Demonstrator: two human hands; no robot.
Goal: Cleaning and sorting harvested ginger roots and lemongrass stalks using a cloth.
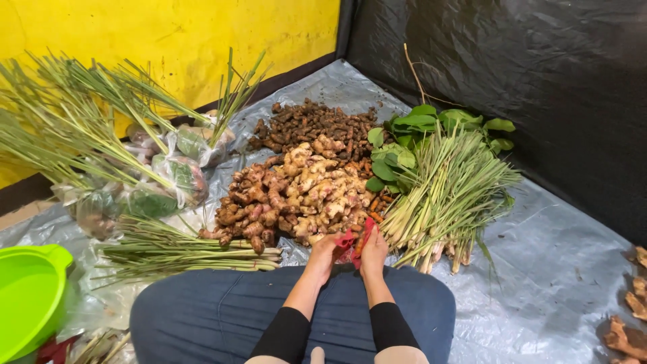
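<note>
A small red mesh bag (pixel 348 243) is gripped between both hands just above the lap. The left hand (pixel 325 253) is closed on its left edge, and the right hand (pixel 373 251) is closed on its right side, where a thin orange root (pixel 361 240), possibly turmeric, is pinched against the mesh. Directly beyond the hands a heap of pale ginger (pixel 317 189) is piled, with darker reddish rhizomes (pixel 249 202) to its left and small brown roots (pixel 310 125) further away. To the right of the right hand lies a bundle of lemongrass (pixel 445 195) topped by green leaves (pixel 418 131); to the left of the left hand another lemongrass bundle (pixel 195 251) lies flat, and beyond it clear plastic bags (pixel 175 172) of greens. A green basin (pixel 30 290) sits far left.

The orange root could slip out if the mesh is not held open wide enough, and the loose heap could be knocked by a wrist. The bag's mouth is hidden by the fingers, and what it contains cannot be made out. The basin and some brown pieces (pixel 630 317) far right are cut off by the frame.
</note>
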